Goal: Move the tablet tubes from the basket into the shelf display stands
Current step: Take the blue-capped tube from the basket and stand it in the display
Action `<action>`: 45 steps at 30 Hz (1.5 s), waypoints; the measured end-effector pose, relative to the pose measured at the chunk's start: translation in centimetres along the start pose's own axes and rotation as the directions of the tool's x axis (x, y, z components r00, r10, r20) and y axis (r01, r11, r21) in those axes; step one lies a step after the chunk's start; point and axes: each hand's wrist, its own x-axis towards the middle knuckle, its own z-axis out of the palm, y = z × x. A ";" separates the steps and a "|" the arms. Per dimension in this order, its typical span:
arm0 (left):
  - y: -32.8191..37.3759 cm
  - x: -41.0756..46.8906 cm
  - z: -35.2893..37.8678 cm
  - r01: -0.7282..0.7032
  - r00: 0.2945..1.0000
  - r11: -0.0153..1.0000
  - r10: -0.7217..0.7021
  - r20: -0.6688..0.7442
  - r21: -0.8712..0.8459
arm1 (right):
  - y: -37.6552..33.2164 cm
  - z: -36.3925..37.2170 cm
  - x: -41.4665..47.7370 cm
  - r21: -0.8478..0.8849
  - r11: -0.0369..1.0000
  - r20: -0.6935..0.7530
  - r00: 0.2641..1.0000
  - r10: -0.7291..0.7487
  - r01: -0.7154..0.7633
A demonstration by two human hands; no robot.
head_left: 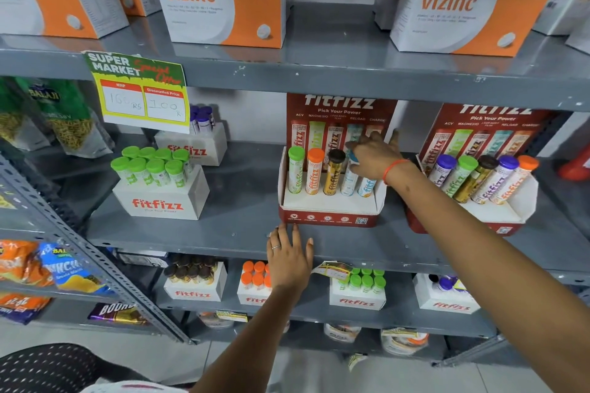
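Observation:
A red and white display stand sits on the middle shelf. It holds a green-capped tube, an orange-capped tube, a black-capped gold tube and two pale blue tubes. My right hand grips the top of the blue-capped tube standing in the stand; the last tube is partly hidden under my wrist. My left hand rests flat on the shelf edge just below the stand's front, fingers spread, holding nothing. A second stand to the right holds several tubes. No basket is visible.
White boxes of green-capped tubes and purple-capped tubes stand left on the same shelf. A price sign hangs from the shelf above. More tube boxes fill the lower shelf. Snack packets lie on the left rack.

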 end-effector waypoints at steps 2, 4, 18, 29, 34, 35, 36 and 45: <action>-0.1 0.1 0.0 -0.006 1.000 1.000 0.005 -0.005 -0.008 | 0.1 -0.3 -0.1 0.008 1.000 -0.010 1.000 -0.007 0.007; -0.1 0.2 0.2 -0.004 1.000 1.000 0.004 -0.007 -0.005 | 0.5 -0.8 0.0 0.032 0.999 -0.010 1.000 -0.002 0.002; -0.2 0.2 0.4 -0.015 0.999 1.000 0.015 -0.044 -0.004 | 0.7 -1.5 -0.8 0.002 1.000 -0.027 0.999 0.023 -0.023; 0.0 0.2 0.3 -0.012 0.999 1.000 0.012 -0.038 -0.002 | 0.2 -1.7 -0.5 0.016 0.999 -0.049 0.998 0.046 -0.045; -0.2 0.2 0.4 -0.022 0.999 1.000 0.022 -0.033 -0.006 | 0.1 -1.1 -0.7 0.027 0.992 -0.169 0.978 0.126 -0.123; -0.3 0.2 0.4 -0.024 0.999 1.000 0.023 -0.032 -0.010 | 0.1 -0.9 -0.8 0.042 0.993 -0.137 0.984 0.114 -0.109; -0.3 0.3 0.5 -0.026 0.999 1.000 0.025 -0.036 -0.013 | 0.1 -0.7 -0.9 0.057 0.994 -0.102 0.990 0.101 -0.096; -0.4 0.3 0.7 -0.035 0.999 0.999 0.035 -0.033 -0.003 | 0.2 -0.8 -1.2 0.114 0.988 -0.100 0.989 0.112 -0.101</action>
